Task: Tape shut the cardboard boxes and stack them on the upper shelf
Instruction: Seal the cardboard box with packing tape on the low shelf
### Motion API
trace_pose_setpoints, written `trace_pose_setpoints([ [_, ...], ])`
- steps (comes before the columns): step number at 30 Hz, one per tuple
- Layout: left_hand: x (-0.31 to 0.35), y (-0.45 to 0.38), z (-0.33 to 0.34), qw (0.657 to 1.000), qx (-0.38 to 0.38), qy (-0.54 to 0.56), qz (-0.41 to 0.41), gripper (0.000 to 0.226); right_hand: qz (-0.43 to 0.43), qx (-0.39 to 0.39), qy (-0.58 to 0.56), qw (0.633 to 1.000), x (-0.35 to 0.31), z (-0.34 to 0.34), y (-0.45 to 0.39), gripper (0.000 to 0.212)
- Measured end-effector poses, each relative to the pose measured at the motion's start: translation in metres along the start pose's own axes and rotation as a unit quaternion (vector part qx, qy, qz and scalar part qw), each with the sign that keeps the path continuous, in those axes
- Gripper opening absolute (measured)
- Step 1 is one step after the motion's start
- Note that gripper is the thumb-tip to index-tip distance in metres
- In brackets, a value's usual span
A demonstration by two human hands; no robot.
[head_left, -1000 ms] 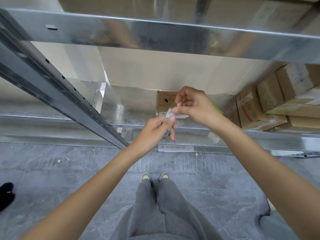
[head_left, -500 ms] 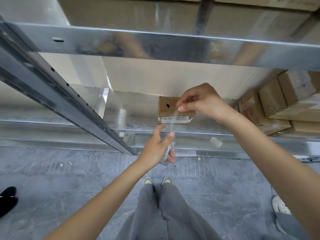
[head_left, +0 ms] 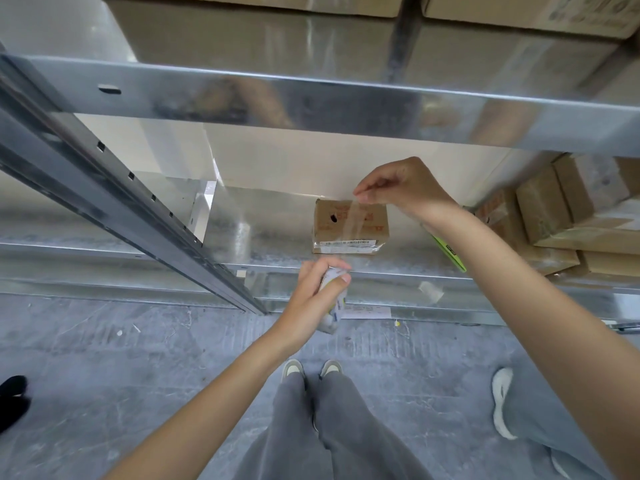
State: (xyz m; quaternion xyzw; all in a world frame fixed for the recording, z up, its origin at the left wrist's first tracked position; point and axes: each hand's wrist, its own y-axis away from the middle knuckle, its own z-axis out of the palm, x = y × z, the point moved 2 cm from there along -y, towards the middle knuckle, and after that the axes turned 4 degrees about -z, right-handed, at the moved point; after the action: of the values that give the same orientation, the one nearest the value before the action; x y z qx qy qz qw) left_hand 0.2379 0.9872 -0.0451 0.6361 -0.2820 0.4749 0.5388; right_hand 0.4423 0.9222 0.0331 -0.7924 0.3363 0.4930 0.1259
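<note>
Clear tape, now drawn longer: right hand pinches its end above small box at shelf front edge; left hand grips roll. Sealing imminent.

Even, soft daylight-toned light fills the scene, with faint shadows only. Above the hands, the steel beam throws back smeared glare and blurred reflections. Wide-angle distortion bends the upright left of the hands; edges look soft.
</note>
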Motion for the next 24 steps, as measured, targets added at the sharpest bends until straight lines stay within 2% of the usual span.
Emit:
trace_pose_setpoints([
  [5, 0.000, -0.007, -0.003, 1.000, 0.002, 0.018, -0.013, 0.009, -0.016, -0.007, -0.001, 1.000, 0.002, 0.001, -0.007, 0.013],
  [10, 0.003, -0.018, 0.005, 0.995, 0.044, -0.005, -0.086, 0.030, -0.049, -0.005, -0.015, 0.999, -0.003, -0.001, -0.026, 0.012],
  [16, 0.003, -0.033, 0.013, 0.986, 0.088, 0.004, -0.140, 0.017, -0.018, -0.056, 0.084, 0.995, 0.019, 0.014, -0.058, 0.012],
  [24, 0.000, -0.046, 0.019, 0.971, 0.124, 0.083, -0.188, 0.018, -0.043, -0.066, 0.114, 0.990, 0.041, 0.034, -0.078, 0.008],
])
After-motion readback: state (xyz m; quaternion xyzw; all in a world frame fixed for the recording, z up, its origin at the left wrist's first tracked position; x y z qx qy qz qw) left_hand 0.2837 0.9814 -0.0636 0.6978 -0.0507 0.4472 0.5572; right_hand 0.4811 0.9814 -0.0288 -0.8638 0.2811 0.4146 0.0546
